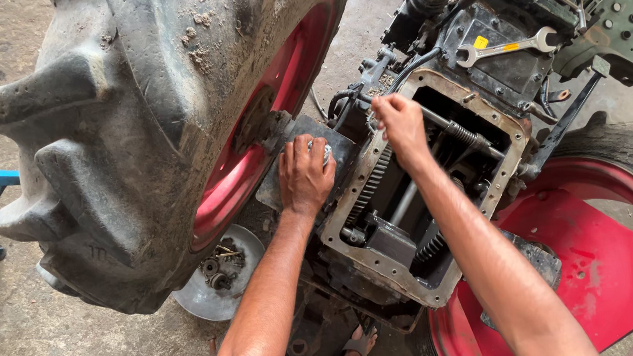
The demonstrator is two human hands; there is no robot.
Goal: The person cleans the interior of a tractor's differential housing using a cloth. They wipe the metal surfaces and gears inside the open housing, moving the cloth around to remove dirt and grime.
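I look down into an open tractor gearbox housing (353,236) with gears, shafts and springs inside. My left hand (304,173) rests on the flat axle housing beside the opening, closed around a small shiny metal part (325,151). My right hand (399,121) is fisted at the far rim of the opening, gripping something on a shaft there; what it holds is hidden by the fingers.
A big lugged rear tyre (118,127) with a red rim stands at left; another red wheel (602,251) is at right. A metal dish (200,299) of small parts lies on the floor. Spanners (509,46) lie on the tractor body. My sandalled feet (356,346) show below.
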